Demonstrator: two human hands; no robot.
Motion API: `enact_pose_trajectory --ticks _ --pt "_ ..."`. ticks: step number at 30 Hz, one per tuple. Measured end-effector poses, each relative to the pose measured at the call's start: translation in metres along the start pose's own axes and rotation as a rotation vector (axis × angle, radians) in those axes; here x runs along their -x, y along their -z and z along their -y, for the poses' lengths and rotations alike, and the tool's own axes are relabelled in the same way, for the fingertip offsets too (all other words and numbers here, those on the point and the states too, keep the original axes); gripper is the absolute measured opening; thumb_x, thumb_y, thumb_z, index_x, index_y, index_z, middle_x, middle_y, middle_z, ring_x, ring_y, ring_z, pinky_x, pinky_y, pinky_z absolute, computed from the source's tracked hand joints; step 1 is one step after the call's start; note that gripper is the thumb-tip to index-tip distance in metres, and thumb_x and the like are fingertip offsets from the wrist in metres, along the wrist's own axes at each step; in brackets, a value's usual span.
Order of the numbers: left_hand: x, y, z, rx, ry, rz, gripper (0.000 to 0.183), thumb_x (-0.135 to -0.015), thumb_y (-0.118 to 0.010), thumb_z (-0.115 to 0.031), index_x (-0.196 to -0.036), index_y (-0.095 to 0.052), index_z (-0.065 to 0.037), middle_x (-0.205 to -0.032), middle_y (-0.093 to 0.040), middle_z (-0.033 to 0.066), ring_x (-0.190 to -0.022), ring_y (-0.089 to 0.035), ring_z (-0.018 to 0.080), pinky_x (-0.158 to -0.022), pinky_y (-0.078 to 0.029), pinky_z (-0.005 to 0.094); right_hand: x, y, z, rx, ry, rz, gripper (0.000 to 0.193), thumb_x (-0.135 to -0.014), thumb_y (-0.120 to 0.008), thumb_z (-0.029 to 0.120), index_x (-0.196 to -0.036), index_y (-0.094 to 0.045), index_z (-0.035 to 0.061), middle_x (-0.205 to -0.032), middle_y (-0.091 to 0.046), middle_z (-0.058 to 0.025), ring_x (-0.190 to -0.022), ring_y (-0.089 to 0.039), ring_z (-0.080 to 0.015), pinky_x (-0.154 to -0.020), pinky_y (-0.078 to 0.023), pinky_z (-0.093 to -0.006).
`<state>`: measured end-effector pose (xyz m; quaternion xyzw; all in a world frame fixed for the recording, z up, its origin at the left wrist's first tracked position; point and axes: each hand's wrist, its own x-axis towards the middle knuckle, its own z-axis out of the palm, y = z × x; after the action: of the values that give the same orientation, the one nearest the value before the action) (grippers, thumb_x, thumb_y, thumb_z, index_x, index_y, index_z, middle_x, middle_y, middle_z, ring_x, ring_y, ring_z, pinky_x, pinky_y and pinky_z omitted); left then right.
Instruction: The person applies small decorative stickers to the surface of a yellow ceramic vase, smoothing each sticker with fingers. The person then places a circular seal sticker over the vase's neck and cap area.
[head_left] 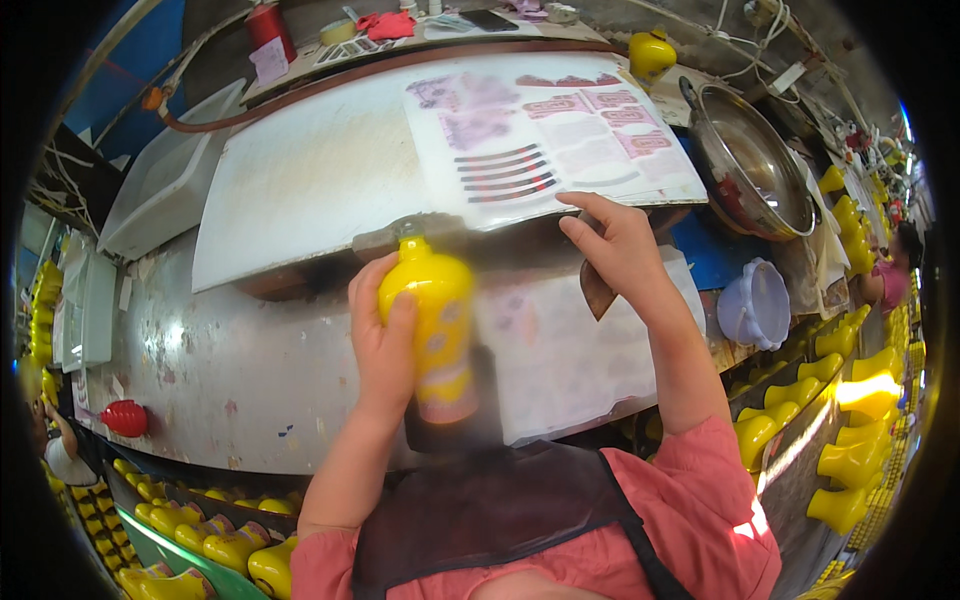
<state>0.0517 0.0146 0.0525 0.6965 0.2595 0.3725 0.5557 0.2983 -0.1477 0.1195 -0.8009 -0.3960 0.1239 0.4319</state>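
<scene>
A glossy yellow vase (pixel 438 320) with pale printed patterns stands in front of me, its narrow neck at the far end. My left hand (pixel 378 335) is closed round its left side, the thumb lying across the front. My right hand (pixel 622 245) has its index finger and thumb reaching to the near edge of a sheet of wet decals. Several dark curved decal strips (pixel 506 174) lie just left of those fingertips. Beneath the palm, the other fingers hold a brown wedge-shaped scraper (pixel 597 291); its tip points toward me.
The decals lie on a raised white board (pixel 310 165). At right are a metal basin (pixel 755 160) and a lavender plastic bowl (pixel 753 303). Another yellow vase (pixel 651 58) stands at the back. A red container (pixel 125 418) sits at left. Yellow vases fill racks on both sides.
</scene>
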Motion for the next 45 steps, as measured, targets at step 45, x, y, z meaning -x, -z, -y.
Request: enact_pose_trajectory --ticks 45 --pt "0.012 0.025 -0.019 0.643 0.543 0.034 0.067 -0.111 -0.027 -0.057 -0.153 -0.039 -0.007 -0.149 -0.052 0.0105 -0.137 -0.049 0.0240 -0.115 -0.038 0.0439 0.023 -0.055 -0.035 -0.162 -0.086 -0.152 0.029 -0.099 -0.068 0.024 -0.120 -0.063 0.0051 -0.067 -0.063 -0.0047 -0.061 -0.065 -0.0163 -0.054 -0.047 -0.0327"
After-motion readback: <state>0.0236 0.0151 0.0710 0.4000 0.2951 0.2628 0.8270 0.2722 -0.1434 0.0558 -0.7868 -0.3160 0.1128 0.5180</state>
